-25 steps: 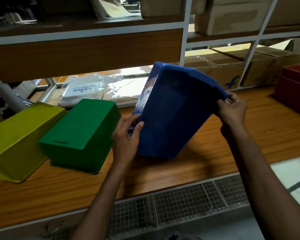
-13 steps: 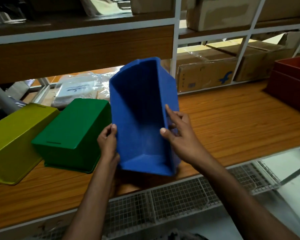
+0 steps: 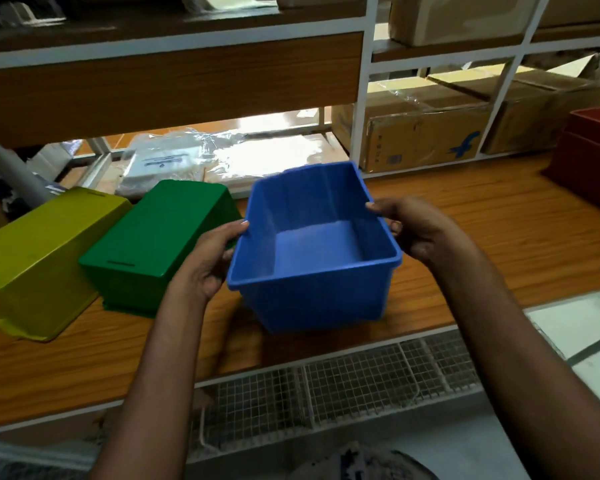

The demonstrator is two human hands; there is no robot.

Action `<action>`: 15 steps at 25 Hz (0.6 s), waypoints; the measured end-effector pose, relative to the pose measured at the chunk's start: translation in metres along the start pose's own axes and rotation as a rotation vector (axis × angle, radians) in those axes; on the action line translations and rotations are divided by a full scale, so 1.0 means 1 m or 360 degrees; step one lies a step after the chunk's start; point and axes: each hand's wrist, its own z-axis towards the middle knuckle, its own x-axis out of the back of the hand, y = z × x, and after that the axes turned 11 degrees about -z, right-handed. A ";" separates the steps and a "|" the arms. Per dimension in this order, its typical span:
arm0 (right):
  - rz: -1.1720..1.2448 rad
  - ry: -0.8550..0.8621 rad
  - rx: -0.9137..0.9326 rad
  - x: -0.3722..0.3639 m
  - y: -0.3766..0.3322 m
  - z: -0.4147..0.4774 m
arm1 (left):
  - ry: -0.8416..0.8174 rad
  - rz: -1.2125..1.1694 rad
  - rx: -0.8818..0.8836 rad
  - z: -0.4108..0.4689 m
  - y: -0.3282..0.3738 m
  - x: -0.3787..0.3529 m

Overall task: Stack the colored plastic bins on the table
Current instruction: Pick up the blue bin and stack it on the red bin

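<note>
A blue plastic bin (image 3: 312, 296) stands upright, mouth up, near the front of the wooden table (image 3: 499, 237). My left hand (image 3: 208, 258) grips its left rim, thumb over the edge. My right hand (image 3: 416, 230) grips its right rim. Whether the bin's base touches the table I cannot tell. To its left a green bin (image 3: 153, 244) lies upside down, and beside that a yellow-green bin (image 3: 39, 261) also lies upside down. At the far right stands a red bin (image 3: 593, 150).
Plastic-wrapped packets (image 3: 194, 161) lie behind the green bin. Cardboard boxes (image 3: 420, 133) fill the white-framed shelving behind the table. A grey pole (image 3: 7, 164) slants at the far left. A wire mesh shelf (image 3: 326, 389) runs below the table's front edge.
The blue bin has been turned from tilted on its end, mouth toward me, to upright with its mouth up. Both hands shifted to its side rims.
</note>
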 end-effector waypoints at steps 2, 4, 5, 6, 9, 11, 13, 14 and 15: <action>0.0138 -0.0037 -0.0164 0.004 0.004 0.002 | 0.0028 -0.0015 0.0077 0.000 0.006 -0.003; 0.0179 -0.0035 -0.0231 0.007 0.012 -0.002 | 0.0032 -0.0015 0.0105 0.002 0.006 -0.005; 0.0155 -0.0026 -0.0235 0.011 0.016 -0.004 | 0.0009 -0.0012 0.0096 0.001 0.004 -0.007; 0.0109 -0.0045 -0.0232 0.014 0.020 -0.007 | -0.0022 0.0002 0.0069 0.000 0.001 -0.008; 0.0003 -0.0161 -0.0243 0.027 0.037 -0.016 | -0.0194 0.0073 -0.0029 -0.010 -0.006 -0.014; 0.0044 -0.0098 -0.0223 0.035 0.052 -0.024 | -0.0276 0.0125 -0.0048 -0.015 -0.012 -0.017; 0.0086 0.0019 -0.0170 0.038 0.068 -0.034 | -0.0323 0.0175 -0.0072 -0.018 -0.021 -0.018; 0.0093 0.0068 -0.0134 0.039 0.076 -0.041 | -0.0353 0.0200 -0.0088 -0.019 -0.026 -0.019; 0.0093 0.0118 -0.0097 0.040 0.083 -0.049 | -0.0399 0.0216 -0.0116 -0.021 -0.032 -0.022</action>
